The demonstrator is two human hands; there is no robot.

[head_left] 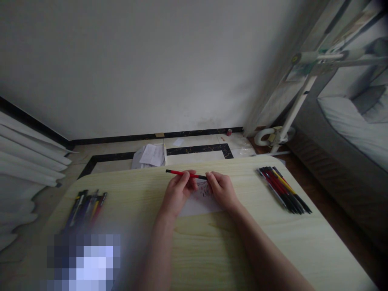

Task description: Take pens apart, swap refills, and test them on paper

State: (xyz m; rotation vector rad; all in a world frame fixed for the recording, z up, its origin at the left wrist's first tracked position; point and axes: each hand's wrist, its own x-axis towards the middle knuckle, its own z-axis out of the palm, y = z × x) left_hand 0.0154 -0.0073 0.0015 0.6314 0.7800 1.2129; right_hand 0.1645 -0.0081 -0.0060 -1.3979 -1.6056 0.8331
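A red pen [176, 172] with black ends lies level between my two hands, above the table. My left hand [179, 189] is closed around its red barrel, with the thumb on top. At the pen's right black end, my right hand [222, 188] pinches with thumb and fingers. Beneath both hands rests a white sheet of paper [200, 204] with dark scribbles, partly covered by them.
Several pens, red, yellow and black, lie bunched on the table's right [283, 190]. Another bunch of pens [87, 206] lies at left, near a pixelated bright patch. Beyond the far table edge, papers [151, 154] sit on the floor. A sofa [339, 161] stands at right.
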